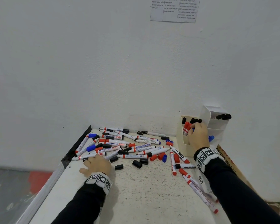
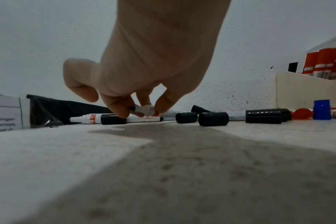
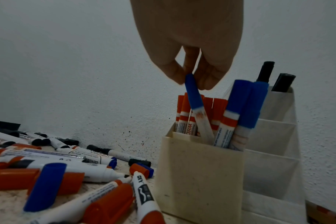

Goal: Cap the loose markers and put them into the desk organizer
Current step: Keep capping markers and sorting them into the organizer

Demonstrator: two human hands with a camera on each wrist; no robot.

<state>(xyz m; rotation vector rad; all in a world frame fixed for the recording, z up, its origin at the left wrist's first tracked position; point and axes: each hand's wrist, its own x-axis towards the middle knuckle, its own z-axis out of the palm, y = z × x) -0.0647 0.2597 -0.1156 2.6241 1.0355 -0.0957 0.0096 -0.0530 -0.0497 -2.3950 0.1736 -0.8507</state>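
Observation:
Many loose markers (image 1: 120, 144) and caps lie in a heap on the white desk (image 1: 144, 191). My left hand (image 1: 95, 160) is down on the heap's near left edge. Its thumb and fingers pinch an uncapped white marker (image 2: 144, 109) lying on the desk, left hand (image 2: 142, 111). My right hand (image 1: 196, 133) is over the cream desk organizer (image 1: 183, 147). It pinches the blue cap of a marker (image 3: 193, 94), right hand (image 3: 190, 82), whose body stands inside the front compartment (image 3: 199, 174) among red-capped and blue-capped markers.
Loose black caps (image 1: 137, 164), red caps (image 1: 153, 157) and a blue cap (image 1: 164, 158) lie mid-desk. More markers (image 1: 200, 191) lie under my right forearm. The organizer's white tiered back (image 1: 217, 125) holds black markers. A cardboard box (image 1: 229, 160) stands right; the wall is behind.

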